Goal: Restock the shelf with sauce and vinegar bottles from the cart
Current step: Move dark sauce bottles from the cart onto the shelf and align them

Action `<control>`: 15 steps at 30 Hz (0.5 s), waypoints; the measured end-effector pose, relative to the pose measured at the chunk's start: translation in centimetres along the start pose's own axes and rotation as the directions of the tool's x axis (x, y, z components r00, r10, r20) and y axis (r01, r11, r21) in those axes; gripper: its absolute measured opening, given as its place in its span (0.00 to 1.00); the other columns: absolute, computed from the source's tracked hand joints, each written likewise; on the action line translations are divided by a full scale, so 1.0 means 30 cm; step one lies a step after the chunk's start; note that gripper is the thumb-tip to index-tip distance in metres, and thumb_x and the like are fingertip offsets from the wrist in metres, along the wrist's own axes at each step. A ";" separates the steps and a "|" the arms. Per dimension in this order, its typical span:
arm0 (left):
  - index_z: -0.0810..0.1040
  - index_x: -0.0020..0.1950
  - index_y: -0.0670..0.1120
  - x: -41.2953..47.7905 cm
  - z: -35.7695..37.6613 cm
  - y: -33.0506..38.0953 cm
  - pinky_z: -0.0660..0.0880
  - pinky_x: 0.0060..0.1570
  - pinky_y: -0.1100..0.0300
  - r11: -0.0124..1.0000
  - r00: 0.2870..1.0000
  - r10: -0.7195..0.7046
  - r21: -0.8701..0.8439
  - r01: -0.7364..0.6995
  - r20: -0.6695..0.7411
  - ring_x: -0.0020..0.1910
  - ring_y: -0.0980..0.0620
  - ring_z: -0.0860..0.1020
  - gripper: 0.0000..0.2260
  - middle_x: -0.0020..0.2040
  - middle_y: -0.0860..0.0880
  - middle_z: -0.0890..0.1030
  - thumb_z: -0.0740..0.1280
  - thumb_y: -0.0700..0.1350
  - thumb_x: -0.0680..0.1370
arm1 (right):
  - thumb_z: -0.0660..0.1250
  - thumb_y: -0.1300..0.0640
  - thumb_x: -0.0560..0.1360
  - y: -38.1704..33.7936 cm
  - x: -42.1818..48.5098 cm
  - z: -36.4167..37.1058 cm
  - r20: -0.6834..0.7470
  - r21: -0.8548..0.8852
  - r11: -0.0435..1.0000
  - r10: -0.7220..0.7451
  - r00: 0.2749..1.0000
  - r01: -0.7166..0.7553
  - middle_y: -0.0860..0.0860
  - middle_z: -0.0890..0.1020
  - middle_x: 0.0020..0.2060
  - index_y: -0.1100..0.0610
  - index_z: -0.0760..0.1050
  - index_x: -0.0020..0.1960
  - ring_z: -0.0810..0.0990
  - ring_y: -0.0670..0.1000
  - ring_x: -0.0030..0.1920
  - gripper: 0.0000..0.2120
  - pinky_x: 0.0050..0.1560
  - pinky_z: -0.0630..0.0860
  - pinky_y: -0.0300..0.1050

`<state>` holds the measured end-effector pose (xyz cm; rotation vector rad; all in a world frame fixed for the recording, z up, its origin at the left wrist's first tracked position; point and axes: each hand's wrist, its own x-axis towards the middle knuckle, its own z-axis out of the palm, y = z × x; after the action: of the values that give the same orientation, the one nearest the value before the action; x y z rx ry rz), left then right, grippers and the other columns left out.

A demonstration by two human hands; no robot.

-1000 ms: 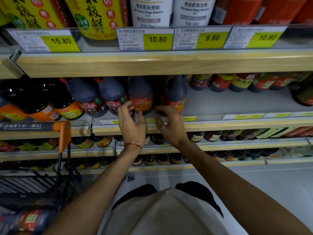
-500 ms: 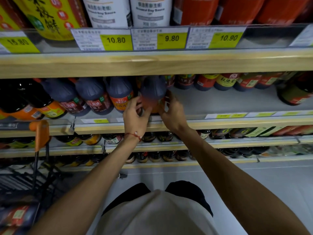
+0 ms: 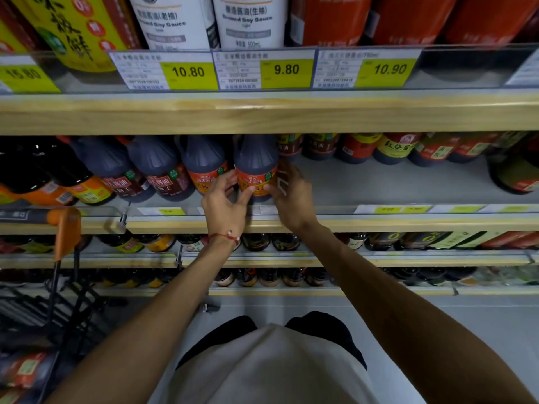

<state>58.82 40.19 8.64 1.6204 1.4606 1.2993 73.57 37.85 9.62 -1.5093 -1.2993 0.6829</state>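
Note:
A dark soy sauce bottle (image 3: 256, 167) with an orange label stands at the right end of a row of similar bottles (image 3: 204, 166) on the middle shelf (image 3: 379, 223). My left hand (image 3: 223, 204) grips its lower left side. On its lower right side, my right hand (image 3: 291, 196) wraps around the label. Both hands hold the bottle upright at the shelf's front. The cart (image 3: 62, 228) with an orange handle stands at the lower left, and several bottles (image 3: 26, 368) lie in it.
To the right of the held bottle the shelf floor (image 3: 393, 182) is bare up to a back row of red-labelled bottles (image 3: 393, 147). The upper shelf (image 3: 262, 112) carries price tags and large bottles. Lower shelves hold small bottles.
Both hands closed around the rightmost orange-labelled bottle and turned it so its label faces forward. The view shifted slightly to the right.

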 end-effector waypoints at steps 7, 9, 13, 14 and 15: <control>0.80 0.65 0.43 0.020 0.018 -0.011 0.80 0.60 0.58 0.999 0.999 -0.036 -0.005 0.036 -0.036 0.58 0.53 0.82 0.22 0.58 0.51 0.82 0.79 0.45 0.73 | 0.71 0.57 0.80 0.000 0.025 0.023 0.022 -0.007 1.000 0.026 0.999 -0.026 0.58 0.79 0.68 0.62 0.69 0.74 0.79 0.56 0.66 0.25 0.67 0.77 0.55; 0.80 0.64 0.43 0.020 0.024 -0.012 0.79 0.58 0.61 1.000 0.998 -0.026 0.000 0.026 -0.051 0.57 0.53 0.82 0.22 0.56 0.52 0.82 0.79 0.45 0.73 | 0.69 0.59 0.81 0.011 0.031 0.029 0.023 -0.073 0.997 0.013 1.000 -0.011 0.58 0.79 0.69 0.63 0.68 0.75 0.79 0.56 0.66 0.25 0.65 0.74 0.42; 0.80 0.65 0.43 0.020 0.027 -0.018 0.78 0.56 0.67 1.000 0.998 -0.021 0.013 0.021 -0.057 0.56 0.55 0.81 0.22 0.58 0.50 0.83 0.79 0.45 0.73 | 0.68 0.56 0.82 0.017 0.029 0.031 0.030 -0.130 0.991 -0.008 1.000 0.012 0.59 0.77 0.70 0.64 0.67 0.77 0.78 0.57 0.67 0.26 0.61 0.70 0.35; 0.80 0.66 0.43 0.019 0.026 -0.017 0.78 0.57 0.65 1.000 0.998 -0.017 0.018 0.018 -0.053 0.57 0.55 0.81 0.22 0.59 0.49 0.83 0.78 0.45 0.73 | 0.68 0.56 0.82 0.012 0.029 0.029 0.038 -0.138 0.990 -0.007 0.999 0.012 0.59 0.77 0.70 0.64 0.67 0.77 0.78 0.58 0.67 0.26 0.61 0.71 0.37; 0.80 0.66 0.43 0.017 0.025 -0.014 0.79 0.58 0.62 1.000 0.999 -0.011 0.022 0.012 -0.045 0.57 0.55 0.81 0.21 0.60 0.49 0.82 0.78 0.44 0.74 | 0.68 0.56 0.82 0.003 0.025 0.024 0.050 -0.149 0.989 -0.004 0.999 0.011 0.59 0.77 0.71 0.64 0.67 0.77 0.78 0.58 0.67 0.26 0.63 0.72 0.40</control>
<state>59.31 40.89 8.12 1.6044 1.5136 1.3252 73.16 38.81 9.43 -1.6159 -1.4192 0.6328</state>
